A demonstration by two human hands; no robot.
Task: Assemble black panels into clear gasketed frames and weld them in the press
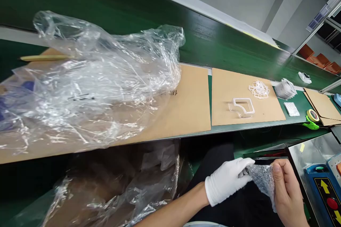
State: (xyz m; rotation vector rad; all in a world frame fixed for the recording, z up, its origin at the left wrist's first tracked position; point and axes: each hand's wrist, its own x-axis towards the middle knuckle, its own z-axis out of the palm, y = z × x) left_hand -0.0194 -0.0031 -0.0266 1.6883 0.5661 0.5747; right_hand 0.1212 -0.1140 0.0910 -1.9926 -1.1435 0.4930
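Between my two hands, low at the right over my lap, is a piece of bubble wrap (262,179), perhaps a small bag. My left hand (230,177), in a white glove, pinches its upper left edge. The bare right hand (287,188) grips its right side, thumb on top. Ahead on the bench, a clear plastic part (243,106) with a curved cut-out rests on a cardboard sheet (226,85). A heap of white thin frames (259,89) lies behind it. Further right are a stack of bubble wrap pieces (285,88) and a single flat one (291,109).
A large crumpled clear plastic bag (106,85) covers the bench's left side. Tape (312,115) and a green-handled tool (311,125) lie near the right front edge. A blue control box (323,188) with a red button stands at my right. A plastic-lined box (112,188) sits below the bench.
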